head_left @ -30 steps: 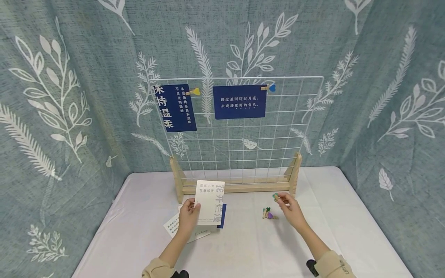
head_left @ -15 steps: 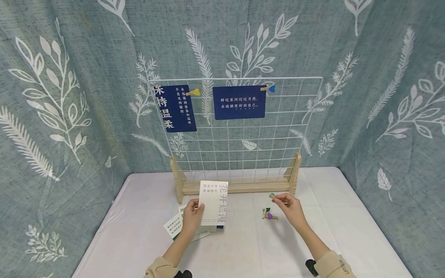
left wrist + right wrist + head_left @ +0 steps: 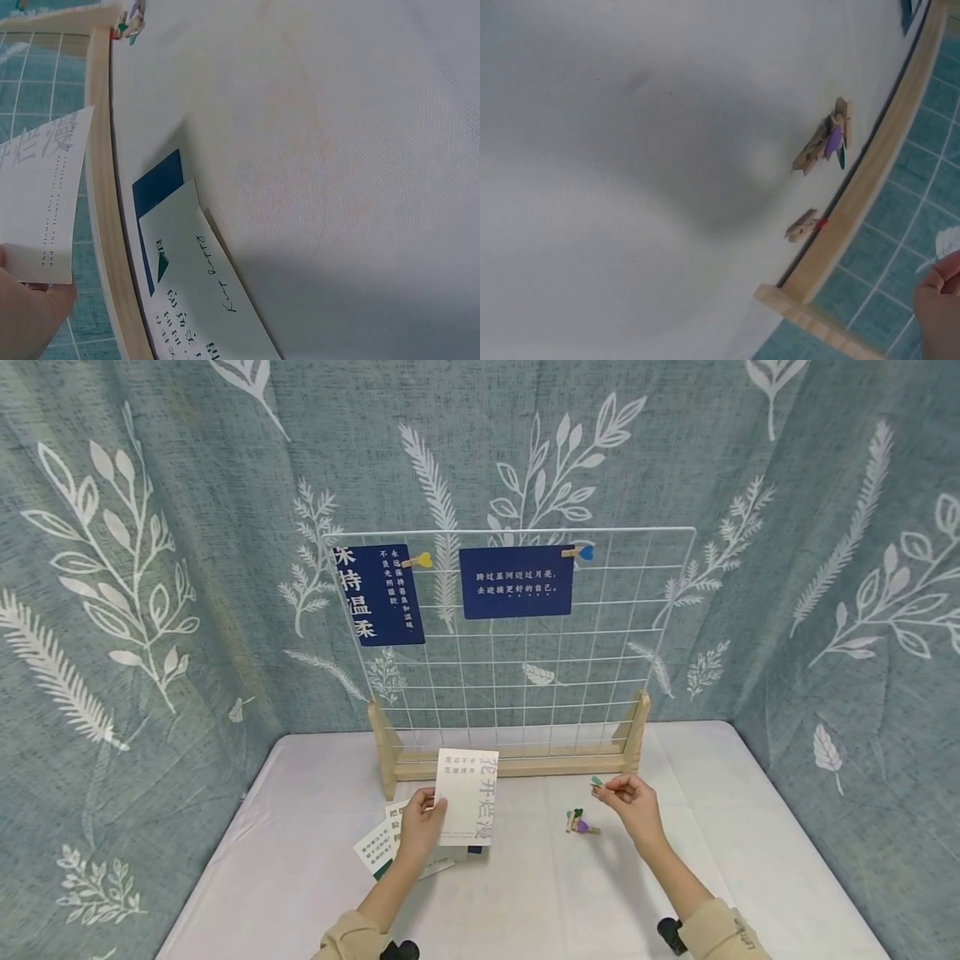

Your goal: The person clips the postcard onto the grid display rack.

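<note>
My left hand [image 3: 422, 827] pinches a white card [image 3: 468, 806] with dark printed characters by its left edge, held upright above the table. In the left wrist view the same card [image 3: 41, 202] stands in front of the grid, thumb and fingers at its corner. Between the fingertips of my right hand [image 3: 636, 814] is a small clothespin [image 3: 597, 782] with a green end, raised over the table. Below and left of that hand lies a little heap of clothespins [image 3: 581, 823], purple and green among them. More cards [image 3: 375, 847] lie partly hidden beneath my left hand.
A white wire grid rack on a wooden base [image 3: 555, 767] stands behind the hands. Two navy cards [image 3: 517, 597] hang on it, clipped with yellow-heart and blue-heart clothespins [image 3: 585, 552]. The right wrist view shows a loose red-tipped clothespin [image 3: 802, 226] beside the base.
My left hand has carried the white card a little to the right. My right hand shifted slightly left, then back, and the green-ended clothespin has turned between its fingertips.
</note>
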`<state>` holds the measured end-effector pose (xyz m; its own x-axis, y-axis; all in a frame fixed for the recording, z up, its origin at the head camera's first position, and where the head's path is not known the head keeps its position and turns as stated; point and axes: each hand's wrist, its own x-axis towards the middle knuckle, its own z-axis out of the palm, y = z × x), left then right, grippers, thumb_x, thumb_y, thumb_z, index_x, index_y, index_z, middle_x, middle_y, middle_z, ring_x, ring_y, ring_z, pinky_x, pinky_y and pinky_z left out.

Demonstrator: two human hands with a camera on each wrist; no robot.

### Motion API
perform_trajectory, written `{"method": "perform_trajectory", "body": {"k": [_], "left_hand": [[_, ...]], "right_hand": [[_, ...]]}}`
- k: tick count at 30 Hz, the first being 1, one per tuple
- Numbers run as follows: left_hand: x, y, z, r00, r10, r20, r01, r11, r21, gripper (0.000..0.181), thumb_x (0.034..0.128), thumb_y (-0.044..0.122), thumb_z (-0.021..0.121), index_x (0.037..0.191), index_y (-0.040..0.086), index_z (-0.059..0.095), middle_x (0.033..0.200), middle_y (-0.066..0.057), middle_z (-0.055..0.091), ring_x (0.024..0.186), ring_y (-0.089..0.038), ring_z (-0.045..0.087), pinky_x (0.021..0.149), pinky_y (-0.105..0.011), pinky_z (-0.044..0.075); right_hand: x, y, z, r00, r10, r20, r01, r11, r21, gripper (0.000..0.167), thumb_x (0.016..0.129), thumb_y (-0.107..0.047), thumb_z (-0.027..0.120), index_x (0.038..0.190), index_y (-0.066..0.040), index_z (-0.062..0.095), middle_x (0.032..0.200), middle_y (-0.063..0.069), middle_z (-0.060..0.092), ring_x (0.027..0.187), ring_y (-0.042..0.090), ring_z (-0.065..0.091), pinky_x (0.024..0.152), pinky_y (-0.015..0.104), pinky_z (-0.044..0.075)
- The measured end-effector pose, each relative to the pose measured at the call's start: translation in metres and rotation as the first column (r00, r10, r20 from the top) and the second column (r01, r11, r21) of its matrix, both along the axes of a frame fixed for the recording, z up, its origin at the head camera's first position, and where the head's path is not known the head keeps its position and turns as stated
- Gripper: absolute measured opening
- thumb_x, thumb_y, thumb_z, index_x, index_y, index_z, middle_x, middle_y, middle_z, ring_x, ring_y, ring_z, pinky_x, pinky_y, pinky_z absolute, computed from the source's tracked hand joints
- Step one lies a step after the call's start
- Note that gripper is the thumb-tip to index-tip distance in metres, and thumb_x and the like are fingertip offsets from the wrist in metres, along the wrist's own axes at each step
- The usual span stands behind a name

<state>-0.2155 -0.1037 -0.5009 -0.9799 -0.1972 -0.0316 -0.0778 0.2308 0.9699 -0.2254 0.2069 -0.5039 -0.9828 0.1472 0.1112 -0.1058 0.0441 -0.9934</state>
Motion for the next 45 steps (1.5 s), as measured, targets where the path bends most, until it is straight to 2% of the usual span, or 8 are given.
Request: {"method": "perform_trajectory", "body": {"k": [5, 10, 15, 19, 23, 32, 37, 45], "left_hand": [[-0.001, 0.003, 0.001, 1.000, 0.000, 0.003, 0.000, 1.000, 0.013, 0.024, 0.0936, 0.004, 0.050, 0.114, -0.009, 0.052, 0.100, -0.020, 0.060, 0.080, -0.015, 0.061, 0.068, -0.024, 0.053], [-0.002, 0.005, 0.000, 1.000, -0.002, 0.001, 0.002, 1.000, 0.021, 0.025, 0.0936, 0.004, 0.051, 0.115, -0.009, 0.052, 0.100, -0.019, 0.060, 0.080, -0.014, 0.060, 0.067, -0.023, 0.053], [-0.002, 0.007, 0.000, 1.000, 0.000, 0.003, 0.000, 1.000, 0.028, 0.024, 0.0935, 0.004, 0.051, 0.114, -0.009, 0.052, 0.100, -0.020, 0.060, 0.080, -0.015, 0.061, 0.067, -0.023, 0.053], [-0.002, 0.009, 0.001, 1.000, -0.007, 0.024, 0.007, 1.000, 0.019, 0.026, 0.0942, 0.006, 0.050, 0.116, -0.007, 0.052, 0.101, -0.018, 0.059, 0.080, -0.015, 0.059, 0.067, -0.022, 0.051], [-0.002, 0.009, 0.000, 0.999, -0.017, 0.036, 0.017, 1.000, 0.004, 0.026, 0.0953, 0.008, 0.049, 0.117, -0.005, 0.051, 0.099, -0.014, 0.058, 0.079, -0.013, 0.057, 0.064, -0.018, 0.048], [-0.002, 0.012, 0.001, 1.000, -0.015, 0.015, 0.015, 1.000, 0.008, 0.024, 0.0947, 0.006, 0.050, 0.115, -0.007, 0.052, 0.093, -0.012, 0.058, 0.075, -0.011, 0.056, 0.060, -0.015, 0.047], [-0.002, 0.013, 0.001, 1.000, -0.012, 0.006, 0.012, 1.000, 0.000, 0.024, 0.0938, 0.006, 0.051, 0.114, -0.007, 0.053, 0.091, -0.013, 0.059, 0.075, -0.011, 0.056, 0.060, -0.016, 0.046], [-0.002, 0.015, 0.002, 1.000, -0.001, 0.021, 0.001, 1.000, -0.021, 0.022, 0.0916, 0.007, 0.056, 0.110, -0.006, 0.057, 0.089, -0.015, 0.066, 0.072, -0.011, 0.056, 0.061, -0.017, 0.047]], "right_hand": [[0.000, 0.002, 0.002, 1.000, 0.010, 0.006, -0.011, 0.993, 0.121, 0.038, 0.087, 0.006, 0.060, 0.122, 0.015, 0.051, 0.082, 0.000, 0.059, 0.068, -0.004, 0.050, 0.065, 0.009, 0.048], [-0.001, 0.002, 0.000, 1.000, 0.004, 0.022, -0.009, 0.977, 0.211, 0.032, 0.090, 0.005, 0.056, 0.120, 0.015, 0.054, 0.096, 0.019, 0.061, 0.071, -0.004, 0.049, 0.064, 0.010, 0.048], [-0.001, 0.003, -0.001, 0.999, -0.013, 0.051, 0.003, 0.981, 0.195, 0.029, 0.090, 0.006, 0.056, 0.117, 0.014, 0.055, 0.096, 0.014, 0.061, 0.073, -0.003, 0.052, 0.067, 0.010, 0.049], [0.000, 0.007, -0.007, 1.000, 0.000, -0.029, 0.004, 0.990, 0.140, 0.021, 0.087, 0.003, 0.058, 0.104, 0.015, 0.059, 0.093, 0.014, 0.063, 0.072, -0.001, 0.054, 0.065, 0.012, 0.050], [-0.003, 0.013, -0.017, 0.990, 0.064, -0.129, -0.058, 0.997, 0.046, 0.016, 0.085, -0.004, 0.064, 0.095, 0.009, 0.061, 0.082, 0.000, 0.066, 0.068, 0.000, 0.058, 0.062, 0.013, 0.050], [-0.001, 0.005, -0.002, 0.998, -0.023, 0.054, 0.017, 0.993, 0.116, 0.020, 0.082, 0.007, 0.065, 0.094, 0.019, 0.055, 0.070, -0.004, 0.063, 0.059, 0.001, 0.055, 0.060, 0.015, 0.051], [-0.001, 0.006, -0.003, 0.998, -0.016, 0.057, 0.010, 0.994, 0.111, 0.019, 0.083, 0.007, 0.064, 0.093, 0.020, 0.055, 0.072, 0.001, 0.066, 0.060, 0.001, 0.057, 0.060, 0.014, 0.052], [0.003, 0.004, -0.003, 1.000, 0.006, 0.014, -0.007, 0.995, 0.099, 0.015, 0.082, 0.009, 0.064, 0.088, 0.018, 0.053, 0.071, -0.007, 0.063, 0.061, 0.000, 0.058, 0.061, 0.013, 0.052]]}}
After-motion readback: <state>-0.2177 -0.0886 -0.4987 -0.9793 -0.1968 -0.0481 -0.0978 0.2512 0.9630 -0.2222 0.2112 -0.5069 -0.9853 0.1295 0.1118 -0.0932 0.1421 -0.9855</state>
